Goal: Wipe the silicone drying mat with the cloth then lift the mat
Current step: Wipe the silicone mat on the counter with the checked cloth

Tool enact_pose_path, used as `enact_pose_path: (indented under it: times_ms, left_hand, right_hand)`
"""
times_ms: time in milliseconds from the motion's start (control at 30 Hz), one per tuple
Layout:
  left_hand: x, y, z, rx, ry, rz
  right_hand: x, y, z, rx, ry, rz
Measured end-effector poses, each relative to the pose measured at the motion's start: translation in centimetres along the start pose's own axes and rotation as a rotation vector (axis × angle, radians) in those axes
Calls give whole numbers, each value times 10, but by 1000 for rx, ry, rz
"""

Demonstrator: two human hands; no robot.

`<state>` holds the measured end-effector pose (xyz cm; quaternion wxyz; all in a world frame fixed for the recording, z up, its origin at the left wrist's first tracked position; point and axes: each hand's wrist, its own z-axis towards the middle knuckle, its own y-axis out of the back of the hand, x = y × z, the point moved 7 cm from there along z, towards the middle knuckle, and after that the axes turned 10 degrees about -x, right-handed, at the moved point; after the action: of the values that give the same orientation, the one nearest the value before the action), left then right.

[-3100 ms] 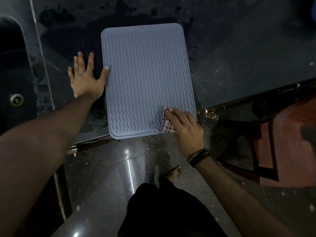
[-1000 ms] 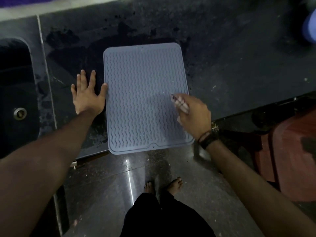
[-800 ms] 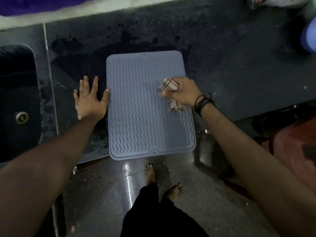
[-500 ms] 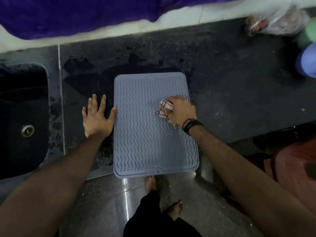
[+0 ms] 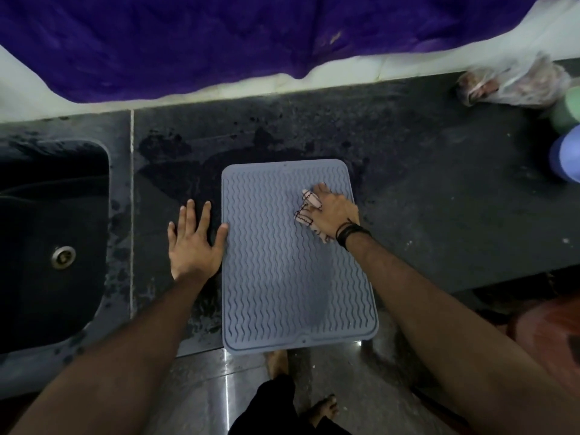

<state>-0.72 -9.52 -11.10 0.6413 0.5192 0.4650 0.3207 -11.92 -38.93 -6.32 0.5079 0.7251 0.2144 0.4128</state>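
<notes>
We see a grey-blue mat (image 5: 282, 271) with wavy ridges lying flat on the dark desk (image 5: 439, 189), its near edge hanging a little over the desk's front edge at 6 o'clock. Our right hand (image 5: 334, 213) rests on the mat's far right part, toward 1 o'clock of the mat's middle, with its fingers curled round a bunched pale cloth (image 5: 306, 211) with dark checked lines; the cloth sits pressed between the hand and the mat. A dark band (image 5: 351, 235) wraps the right wrist. Our left hand (image 5: 196, 240) lies flat and spread wide on the desk just beside the mat's left edge, at 9 o'clock of the mat, and the thumb tip touches that edge. It holds nothing.

A dark sink (image 5: 47, 240) with a round metal drain (image 5: 63, 257) sits at 9 o'clock of the frame. A purple fabric (image 5: 219, 42) hangs along the wall at 12 o'clock. At 2 o'clock a clear plastic bag (image 5: 511, 84) lies on the desk, with a green container (image 5: 568, 111) and a blue one (image 5: 566, 155) near it at the frame edge. Bare feet (image 5: 323, 409) stand on the glossy floor (image 5: 204, 387) at 6 o'clock.
</notes>
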Motion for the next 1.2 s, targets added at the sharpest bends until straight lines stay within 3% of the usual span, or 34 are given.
enact_pose_path:
  times_ms: [433,500,600,667,867,1033,1133,1200]
  left_hand:
    - [1,0,2,10,8,1]
    - [1,1,2,15,4,10]
    - [0,1,0,11,8,5]
    - [0,2,0,5,8,3]
    - [-1,2,0,15,13,-2]
    - [0,2,0,18,19,-5]
    - [-1,1,0,14,13,-5]
    - [1,2,0,-1,4,-12]
  right_hand:
    - [15,17,46,96,48,-62]
    - [22,25,41,-14,96,-27]
    - [33,49,37,-310,173,0]
    - [40,57,45,-389,211,-79]
    - [39,8,44,-139,265,-253]
    - [59,5,25,-171,393,-343]
    - [78,15,43,-277,413,-328]
    - [92,10,52,-237,487,-329]
